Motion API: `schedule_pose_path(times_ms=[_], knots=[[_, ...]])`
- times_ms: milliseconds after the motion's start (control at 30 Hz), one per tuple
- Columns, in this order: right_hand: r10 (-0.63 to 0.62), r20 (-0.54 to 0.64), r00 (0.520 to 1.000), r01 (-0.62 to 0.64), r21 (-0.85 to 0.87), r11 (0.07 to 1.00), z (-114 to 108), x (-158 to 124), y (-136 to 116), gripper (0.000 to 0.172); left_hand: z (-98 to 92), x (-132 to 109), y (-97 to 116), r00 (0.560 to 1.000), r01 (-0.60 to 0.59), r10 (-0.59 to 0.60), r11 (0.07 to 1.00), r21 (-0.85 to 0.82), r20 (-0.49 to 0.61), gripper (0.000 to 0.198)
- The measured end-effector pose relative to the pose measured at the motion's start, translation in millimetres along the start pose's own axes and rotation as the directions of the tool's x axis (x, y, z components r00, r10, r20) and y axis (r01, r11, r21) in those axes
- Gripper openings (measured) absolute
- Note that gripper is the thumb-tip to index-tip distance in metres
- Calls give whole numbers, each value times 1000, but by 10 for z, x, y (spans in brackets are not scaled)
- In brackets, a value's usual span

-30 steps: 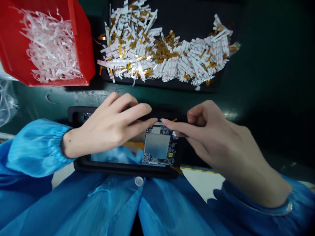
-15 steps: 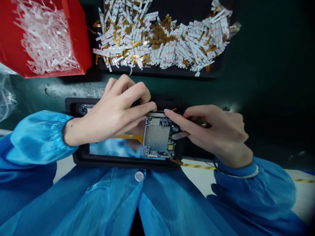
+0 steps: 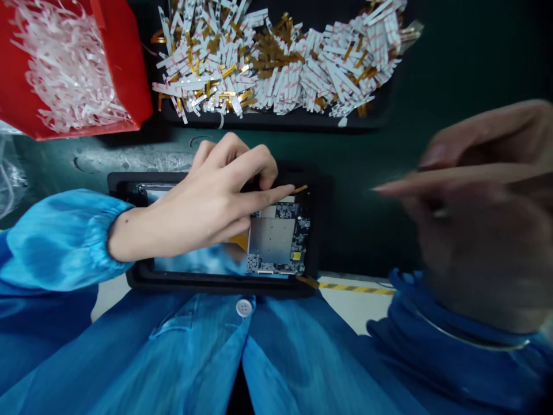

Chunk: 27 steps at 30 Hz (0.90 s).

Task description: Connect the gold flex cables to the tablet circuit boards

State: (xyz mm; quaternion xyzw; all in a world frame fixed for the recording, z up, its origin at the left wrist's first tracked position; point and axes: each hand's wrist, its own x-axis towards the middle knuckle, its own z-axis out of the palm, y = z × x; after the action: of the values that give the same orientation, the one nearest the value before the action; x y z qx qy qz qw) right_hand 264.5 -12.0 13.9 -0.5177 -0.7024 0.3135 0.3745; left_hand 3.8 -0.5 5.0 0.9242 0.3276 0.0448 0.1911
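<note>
Left hand (image 3: pixel 207 210) is curling over a tablet's exposed circuit board (image 3: pixel 276 239), fingertip reaching its far edge, while a black jig (image 3: pixel 216 283) is holding it steady. Right hand (image 3: pixel 484 202) is hanging blurred nearby, pinch unclear. Farther off, a red bin (image 3: pixel 125 69) and flex-strip tray (image 3: pixel 276 120) are sitting within reach.

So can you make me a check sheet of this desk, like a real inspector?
Surface: dark green bench.
Job's things: circuit board lying in a black tablet frame.
Clutter: red bin of white shreds; black tray heaped with white-and-orange strips; plastic bag.
Grips: left hand over the board's top edge, fingers reaching across it; right hand blurred, lifted off to the side.
Cables: orange flex strip partly under the left hand.
Surroundings: blue smock; yellow-and-black tape.
</note>
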Motion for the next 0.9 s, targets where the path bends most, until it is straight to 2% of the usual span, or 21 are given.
schedule_pose_path(times_ms=[67,133,200,300,367,533,767,900], knots=[[83,-109,991,-65,156,986,44,2,14,34,-23,29,-20,998,-17,16,1000,13,59,48],[163,-101,981,-132,266,955,114,16,41,42,-37,37,-43,995,-73,71,997,29,67,46],[251,-2,968,-235,342,910,178,37,77,41,-37,23,-68,988,-153,153,987,51,18,41],[308,192,932,-362,425,830,224,67,136,19,-12,-16,-102,976,-204,210,975,86,-63,39],[266,223,938,-341,457,821,230,75,166,12,13,-31,-114,976,-194,202,976,95,-86,39],[181,136,974,-224,455,862,250,78,163,27,63,-4,-98,967,-202,221,968,147,-129,38],[182,184,966,-246,437,865,275,122,127,31,49,14,-95,967,-201,222,966,163,-123,37],[186,204,961,-262,462,847,286,135,166,31,39,3,-99,980,-173,186,973,155,-75,40]])
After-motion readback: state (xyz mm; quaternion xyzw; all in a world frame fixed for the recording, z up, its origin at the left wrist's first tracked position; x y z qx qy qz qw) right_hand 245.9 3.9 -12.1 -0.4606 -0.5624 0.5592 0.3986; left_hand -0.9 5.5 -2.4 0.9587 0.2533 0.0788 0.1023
